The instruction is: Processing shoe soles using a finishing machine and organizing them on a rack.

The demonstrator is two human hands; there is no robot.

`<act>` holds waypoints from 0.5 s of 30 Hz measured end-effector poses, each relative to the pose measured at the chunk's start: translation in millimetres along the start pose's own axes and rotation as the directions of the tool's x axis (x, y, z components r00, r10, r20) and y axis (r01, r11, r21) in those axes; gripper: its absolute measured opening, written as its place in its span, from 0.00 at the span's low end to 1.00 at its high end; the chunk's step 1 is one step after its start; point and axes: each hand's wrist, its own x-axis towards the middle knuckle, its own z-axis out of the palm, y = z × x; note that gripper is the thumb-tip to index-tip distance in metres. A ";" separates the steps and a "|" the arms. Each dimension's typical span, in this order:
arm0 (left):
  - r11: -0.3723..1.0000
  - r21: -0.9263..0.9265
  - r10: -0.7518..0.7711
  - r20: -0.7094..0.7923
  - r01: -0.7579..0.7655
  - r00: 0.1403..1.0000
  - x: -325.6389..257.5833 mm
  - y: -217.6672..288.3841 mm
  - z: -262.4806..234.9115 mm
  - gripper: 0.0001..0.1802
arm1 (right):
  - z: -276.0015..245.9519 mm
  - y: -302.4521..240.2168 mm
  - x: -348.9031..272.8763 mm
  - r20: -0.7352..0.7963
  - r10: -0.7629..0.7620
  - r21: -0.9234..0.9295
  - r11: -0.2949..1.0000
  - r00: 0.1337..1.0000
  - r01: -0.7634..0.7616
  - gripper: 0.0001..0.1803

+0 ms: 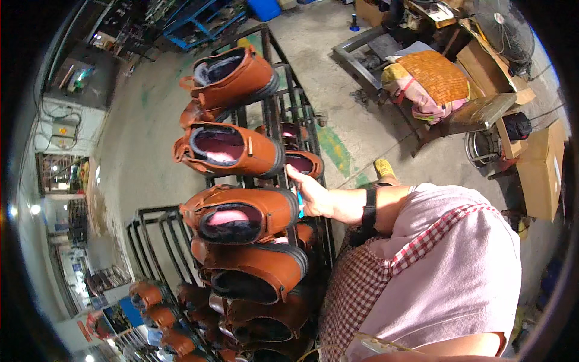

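My left hand [313, 194], with a black band on its wrist, reaches out to a black metal rack [272, 108] of brown leather boots. It lies against the dark sole at the heel of a boot with pink lining [241, 212]. A small blue thing [300, 199] shows between my palm and that sole, and my fingers close around it. My thumb points up toward another boot [232, 149] one tier above. A third boot [232, 75] sits on the rack's top. My right hand is out of view.
More brown boots [259, 271] fill the lower tiers, and a second rack [163, 301] with boots stands to the left. On the concrete floor to the right are a chair with a woven cushion [434, 75], cardboard boxes [540, 169] and a fan [506, 24].
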 end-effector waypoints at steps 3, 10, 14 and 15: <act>1.000 0.011 0.005 -0.026 -0.005 1.000 56.5 31.3 13.8 0.20 | -21.7 -57.8 32.4 0.024 0.123 -0.156 0.981 0.992 -0.117 0.37; 0.998 0.050 -0.036 -0.046 0.039 0.998 187.1 118.2 20.1 0.19 | 30.9 -191.5 57.2 0.154 0.152 -0.205 0.972 0.976 -0.119 0.35; 0.994 0.090 -0.049 -0.053 0.054 0.997 257.4 140.2 18.1 0.18 | 28.1 -272.3 107.0 0.289 0.196 -0.219 0.966 0.937 -0.135 0.37; 0.992 0.102 -0.071 -0.056 0.077 0.996 270.3 148.8 21.2 0.18 | 41.4 -291.4 103.5 0.201 0.141 -0.238 0.967 0.970 -0.091 0.36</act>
